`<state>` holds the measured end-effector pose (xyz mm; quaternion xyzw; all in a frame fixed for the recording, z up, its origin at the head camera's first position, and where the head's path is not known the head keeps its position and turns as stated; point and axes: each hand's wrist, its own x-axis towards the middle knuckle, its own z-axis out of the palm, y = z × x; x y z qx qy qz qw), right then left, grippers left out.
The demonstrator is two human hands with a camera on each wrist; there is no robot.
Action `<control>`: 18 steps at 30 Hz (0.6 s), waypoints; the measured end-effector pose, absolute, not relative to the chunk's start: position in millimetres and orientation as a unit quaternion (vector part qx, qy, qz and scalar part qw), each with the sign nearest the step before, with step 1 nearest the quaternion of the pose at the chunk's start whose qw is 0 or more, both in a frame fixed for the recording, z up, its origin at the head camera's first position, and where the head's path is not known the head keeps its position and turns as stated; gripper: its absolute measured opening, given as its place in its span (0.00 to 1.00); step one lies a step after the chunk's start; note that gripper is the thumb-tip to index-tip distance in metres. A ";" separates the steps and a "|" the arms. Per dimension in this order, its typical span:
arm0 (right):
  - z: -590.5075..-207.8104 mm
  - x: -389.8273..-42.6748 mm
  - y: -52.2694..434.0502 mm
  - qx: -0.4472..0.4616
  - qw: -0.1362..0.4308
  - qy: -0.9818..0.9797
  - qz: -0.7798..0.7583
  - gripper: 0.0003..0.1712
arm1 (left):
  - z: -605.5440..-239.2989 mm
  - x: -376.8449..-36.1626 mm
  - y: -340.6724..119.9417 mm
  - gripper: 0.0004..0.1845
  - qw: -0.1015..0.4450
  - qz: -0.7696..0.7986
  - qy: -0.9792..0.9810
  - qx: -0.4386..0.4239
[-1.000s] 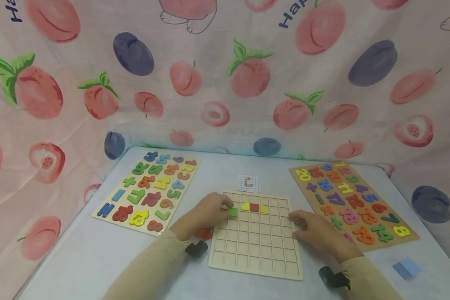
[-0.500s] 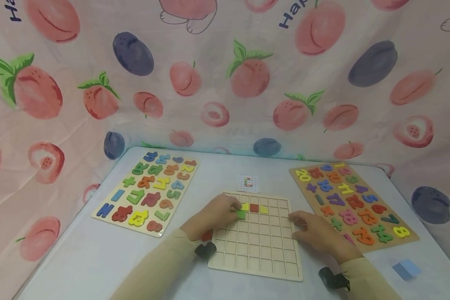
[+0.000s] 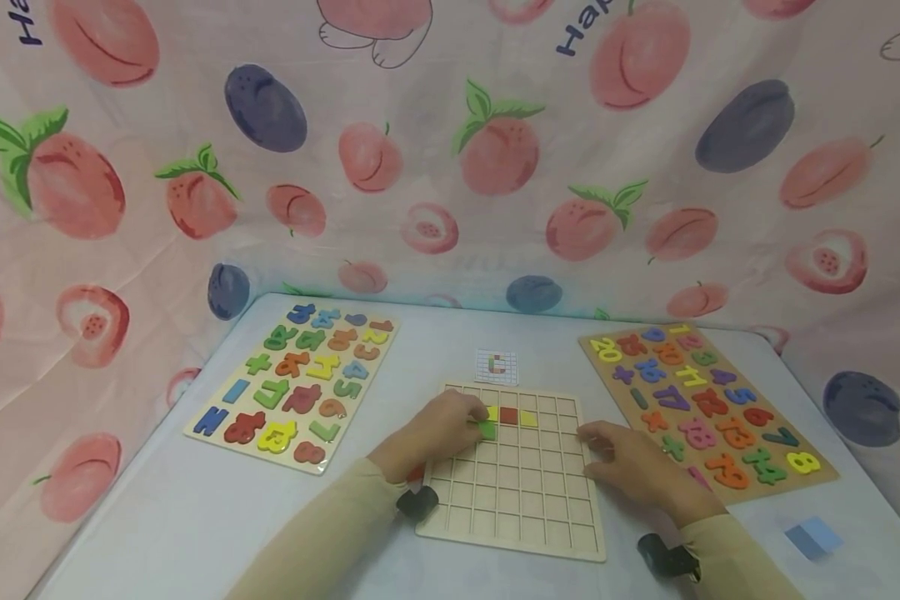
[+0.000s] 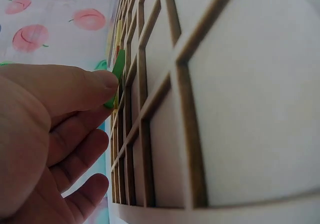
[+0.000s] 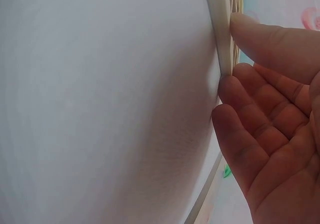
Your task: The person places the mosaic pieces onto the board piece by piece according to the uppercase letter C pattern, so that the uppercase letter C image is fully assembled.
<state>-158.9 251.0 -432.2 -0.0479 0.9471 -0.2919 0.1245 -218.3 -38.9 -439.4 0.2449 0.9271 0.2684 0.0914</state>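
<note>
Both forearms reach forward in beige sleeves, each with a dark camera mount at the wrist. The left hand [image 3: 437,429] is curled, its thumb and fingertips [image 4: 102,81] pinched together. The right hand [image 3: 630,467] lies palm down, its fingers [image 5: 250,119] nearly straight and close together.

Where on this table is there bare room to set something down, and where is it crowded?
Bare tabletop lies in front of the left number board, and behind the grid board round the small pattern card. Crowded: the grid's top row, where the left hand pinches a green tile, and its right edge, where the right hand rests.
</note>
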 end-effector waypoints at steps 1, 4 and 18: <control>-432.2 -158.9 251.1 -0.048 0.125 0.947 -0.292 0.29 | -439.4 -218.1 -38.4 0.13 0.093 0.268 0.927 0.244; -432.2 -158.8 251.1 -0.046 0.127 0.946 -0.294 0.29 | -438.6 -217.3 -37.2 0.13 0.095 0.271 0.926 0.244; -432.8 -159.2 251.7 -0.048 0.125 0.948 -0.290 0.29 | -437.5 -215.1 -34.3 0.14 0.086 0.262 0.930 0.245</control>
